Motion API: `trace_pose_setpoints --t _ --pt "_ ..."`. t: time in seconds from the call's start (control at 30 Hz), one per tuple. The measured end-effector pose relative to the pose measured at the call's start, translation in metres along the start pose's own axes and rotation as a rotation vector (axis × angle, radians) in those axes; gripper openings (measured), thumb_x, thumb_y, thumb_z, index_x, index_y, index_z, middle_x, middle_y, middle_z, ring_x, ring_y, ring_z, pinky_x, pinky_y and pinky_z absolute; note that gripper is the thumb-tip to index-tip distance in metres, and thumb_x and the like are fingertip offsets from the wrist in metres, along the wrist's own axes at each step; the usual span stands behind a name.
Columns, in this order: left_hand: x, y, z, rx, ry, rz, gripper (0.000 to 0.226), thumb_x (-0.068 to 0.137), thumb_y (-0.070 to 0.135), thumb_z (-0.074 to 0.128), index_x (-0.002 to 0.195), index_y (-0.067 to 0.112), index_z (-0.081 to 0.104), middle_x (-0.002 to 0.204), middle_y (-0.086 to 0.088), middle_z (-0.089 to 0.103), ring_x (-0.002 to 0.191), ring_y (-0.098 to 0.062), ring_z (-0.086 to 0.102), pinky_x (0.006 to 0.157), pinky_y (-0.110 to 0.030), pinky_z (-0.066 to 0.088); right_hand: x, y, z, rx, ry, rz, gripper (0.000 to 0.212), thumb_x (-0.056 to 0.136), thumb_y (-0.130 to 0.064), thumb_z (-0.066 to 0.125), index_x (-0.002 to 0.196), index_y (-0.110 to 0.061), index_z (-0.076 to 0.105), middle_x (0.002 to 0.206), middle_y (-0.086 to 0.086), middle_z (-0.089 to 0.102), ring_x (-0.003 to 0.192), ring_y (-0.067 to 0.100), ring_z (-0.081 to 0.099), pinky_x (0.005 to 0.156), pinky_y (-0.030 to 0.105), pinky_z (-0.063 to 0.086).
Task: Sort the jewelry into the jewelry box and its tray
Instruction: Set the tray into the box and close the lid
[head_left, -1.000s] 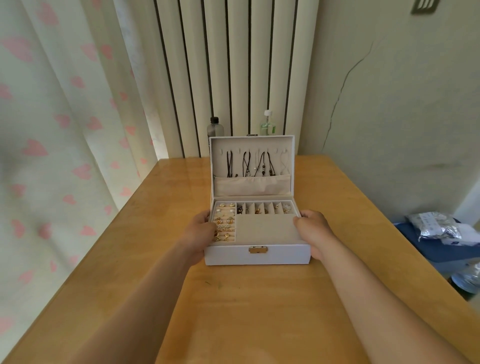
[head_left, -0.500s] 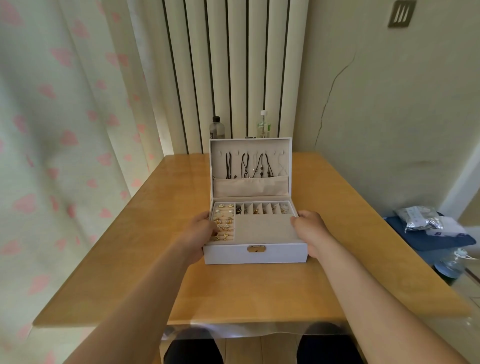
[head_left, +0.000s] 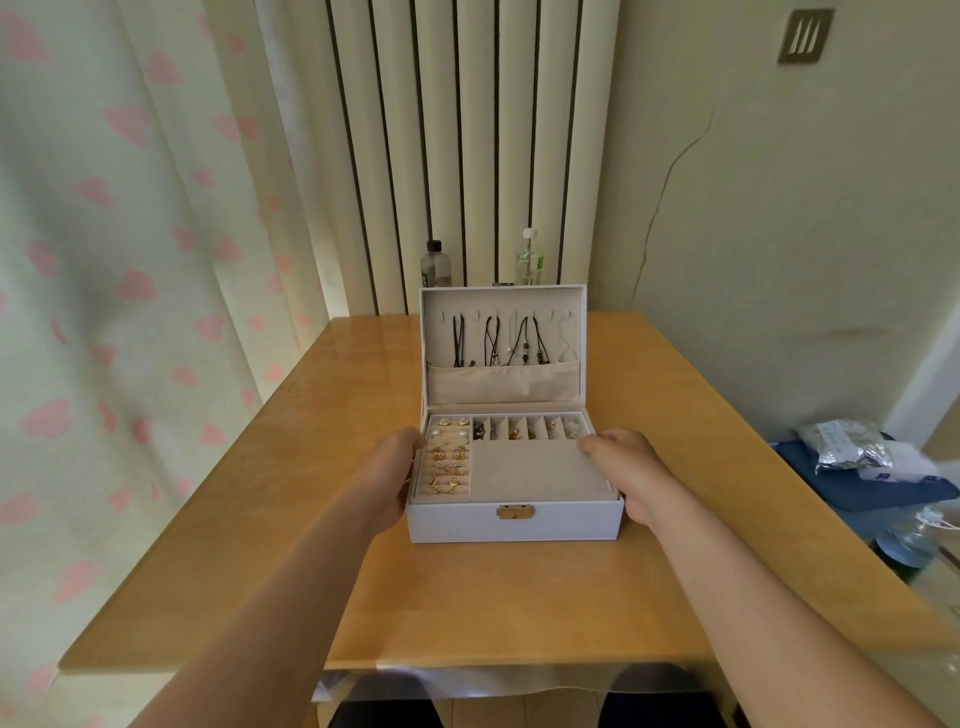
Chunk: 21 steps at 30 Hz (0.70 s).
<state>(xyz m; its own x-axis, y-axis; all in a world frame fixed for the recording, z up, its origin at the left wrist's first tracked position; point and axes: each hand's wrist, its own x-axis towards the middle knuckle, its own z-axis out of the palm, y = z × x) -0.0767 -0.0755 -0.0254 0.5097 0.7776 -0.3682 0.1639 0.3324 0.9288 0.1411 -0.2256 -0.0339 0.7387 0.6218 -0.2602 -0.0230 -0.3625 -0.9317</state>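
**Both hands on the tray, box open mid-table**

I see the left hand (head_left: 388, 480) pressed against the left side of the tray (head_left: 537, 470), with the fingers curled onto its edge, so it is grasping the tray. The right hand (head_left: 626, 470) does the same on the right side: its fingertips lie on the tray's far right corner and the hand wraps down past the rim. The tray sits between the two hands, on top of the jewelry box (head_left: 514, 527). Its near edge shows just above the box rim. I can't tell if it is fully seated or slightly lifted.

The jewelry box is white and stands on the wooden table (head_left: 467, 603), roughly centred, with its gold latch (head_left: 515, 512) facing near. The lid (head_left: 574, 299) stands upright at the far side.

Contents:
- In the lid, dark cord necklaces (head_left: 496, 343) hang from hooks, with their lower ends going into a fabric pocket (head_left: 504, 384).
- In the tray's left column, rows of gold rings (head_left: 448, 465) sit in slots.
- Along the tray's far row, narrow compartments hold small pieces (head_left: 517, 428) that are too small for me to identify.
- The large near-right section of the tray shows only bare lining.

Beyond the table's far edge, behind the lid, stand two bottles: a dark-capped one (head_left: 435, 265) on the left and a clear one (head_left: 529, 257) on the right. Off the table at right, a silver bag (head_left: 841, 447) lies on something blue.
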Motion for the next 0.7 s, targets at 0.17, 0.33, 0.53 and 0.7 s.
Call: trace_pose_setpoints --t 0.17,0.33,0.53,0.7 --pt "0.028 0.022 0.002 -0.079 0.063 0.082 0.055 0.102 0.038 0.043 0.150 0.013 0.035 0.150 -0.010 0.045 0.137 -0.028 0.044 0.116 -0.047 0.035 0.016 -0.024 -0.007 0.060 -0.012 -0.013 0.056 0.075 -0.054 0.053 0.115 -0.016 0.068 0.124 0.010 0.067 0.115 0.032 0.061 0.105 0.051 0.046" --pt "0.053 0.052 0.006 -0.147 0.108 0.189 0.055 0.105 0.035 0.039 0.156 0.016 0.029 0.160 -0.007 0.034 0.147 -0.027 0.032 0.121 -0.046 0.025 0.025 -0.066 -0.008 0.191 -0.019 -0.114 0.053 0.100 -0.046 0.040 0.147 -0.020 0.044 0.154 0.004 0.041 0.142 0.025 0.038 0.119 0.048 0.027" --pt "0.082 0.060 -0.007 -0.003 0.167 0.236 0.057 0.100 -0.002 0.043 0.153 0.015 0.033 0.155 -0.008 0.041 0.141 -0.028 0.040 0.116 -0.045 0.036 0.050 -0.088 -0.007 0.291 -0.008 -0.191 0.059 0.102 -0.048 0.037 0.153 -0.017 0.034 0.158 0.005 0.037 0.143 0.021 0.036 0.119 0.043 0.027" --pt "0.092 0.063 -0.012 0.133 0.158 0.328 0.073 0.088 -0.014 0.057 0.151 0.017 0.038 0.147 -0.004 0.049 0.133 -0.026 0.050 0.110 -0.048 0.044 0.059 -0.092 -0.003 0.302 -0.037 -0.218 0.034 0.105 -0.042 0.035 0.112 -0.023 0.062 0.113 -0.005 0.065 0.108 0.013 0.058 0.102 0.034 0.039"
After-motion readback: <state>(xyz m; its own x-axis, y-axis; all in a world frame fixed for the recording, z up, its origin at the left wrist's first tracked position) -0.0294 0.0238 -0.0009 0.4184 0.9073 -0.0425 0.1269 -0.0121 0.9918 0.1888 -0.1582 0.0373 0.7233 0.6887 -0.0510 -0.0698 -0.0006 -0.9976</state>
